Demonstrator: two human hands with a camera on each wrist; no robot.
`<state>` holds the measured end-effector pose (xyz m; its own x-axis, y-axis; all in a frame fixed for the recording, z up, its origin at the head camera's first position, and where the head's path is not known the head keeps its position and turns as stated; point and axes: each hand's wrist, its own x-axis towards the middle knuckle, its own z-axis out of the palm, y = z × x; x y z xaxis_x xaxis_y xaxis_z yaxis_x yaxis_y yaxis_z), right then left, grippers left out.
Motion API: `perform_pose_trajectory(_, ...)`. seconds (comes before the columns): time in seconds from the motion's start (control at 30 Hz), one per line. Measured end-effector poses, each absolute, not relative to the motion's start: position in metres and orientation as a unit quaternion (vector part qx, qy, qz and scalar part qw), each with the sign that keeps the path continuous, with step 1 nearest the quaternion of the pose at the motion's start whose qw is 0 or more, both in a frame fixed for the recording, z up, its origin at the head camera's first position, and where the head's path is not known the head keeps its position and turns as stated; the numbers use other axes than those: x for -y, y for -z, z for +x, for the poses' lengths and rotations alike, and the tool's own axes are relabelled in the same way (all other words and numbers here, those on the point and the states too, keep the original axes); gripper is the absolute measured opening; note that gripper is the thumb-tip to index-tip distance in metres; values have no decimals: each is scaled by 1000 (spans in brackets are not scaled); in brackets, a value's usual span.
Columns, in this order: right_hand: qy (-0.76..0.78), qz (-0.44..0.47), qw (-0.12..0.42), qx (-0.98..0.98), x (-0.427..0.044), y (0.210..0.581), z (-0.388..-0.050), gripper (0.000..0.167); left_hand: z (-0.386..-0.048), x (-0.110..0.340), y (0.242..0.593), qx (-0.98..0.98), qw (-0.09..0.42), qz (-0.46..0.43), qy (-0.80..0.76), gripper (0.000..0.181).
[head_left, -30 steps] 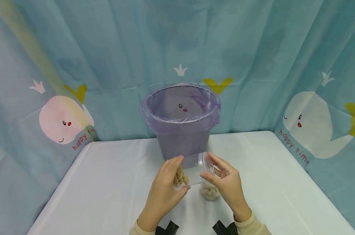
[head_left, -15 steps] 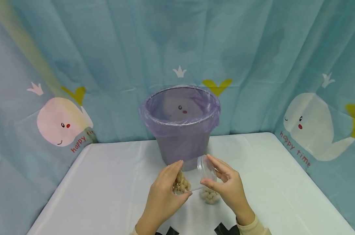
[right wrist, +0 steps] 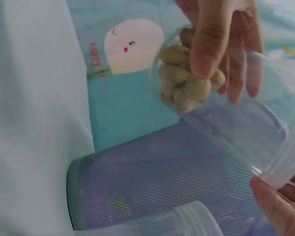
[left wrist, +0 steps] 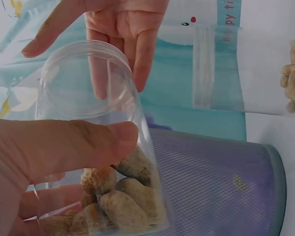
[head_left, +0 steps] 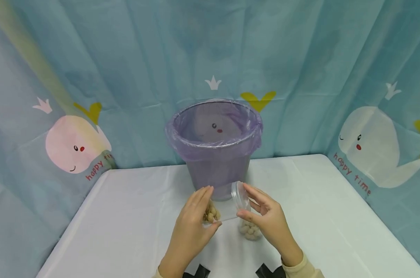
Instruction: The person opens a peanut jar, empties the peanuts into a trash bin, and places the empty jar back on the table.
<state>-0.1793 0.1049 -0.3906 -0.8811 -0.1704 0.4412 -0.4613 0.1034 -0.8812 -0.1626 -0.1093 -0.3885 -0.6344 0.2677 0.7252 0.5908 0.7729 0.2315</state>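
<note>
In the head view my left hand (head_left: 192, 224) holds a clear plastic jar (left wrist: 147, 132) round its lower part. The jar tilts, with its ribbed top end up and to the right. Unshelled peanuts (left wrist: 128, 201) lie gathered in its bottom. The fingers and thumb of my right hand (head_left: 269, 220) grip the clear lid (head_left: 240, 195) at that raised end. In the right wrist view its thumb touches the ribbed edge. Whether the lid has turned on the jar, I cannot tell. A second clear jar (head_left: 250, 230) with peanuts stands on the table, partly hidden behind the right hand.
Behind the hands stands a mesh bin (head_left: 220, 170) lined with a purple bag (head_left: 182, 143). The white table (head_left: 136, 216) reaches a blue curtain (head_left: 143, 77) printed with whales. Two black pieces (head_left: 199, 271) show near the wrists.
Both hands have shifted slightly left and up with the jar since half a second ago. The hold on jar and lid looks the same. The head view has moved a little.
</note>
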Motion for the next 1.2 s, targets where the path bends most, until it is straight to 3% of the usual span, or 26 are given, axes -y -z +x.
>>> perform_pose_trajectory(0.4,-643,222,144,719,-100,388,-179,57,-162,109,383,877,361,-241,207,101)
perform_pose_trajectory(0.7,-647,215,119,722,-103,382,-176,56,-159,107,379,867,379,-247,209,101)
perform_pose_trajectory(1.2,-629,238,134,728,-102,386,-174,63,-161,110,380,868,349,-246,254,101)
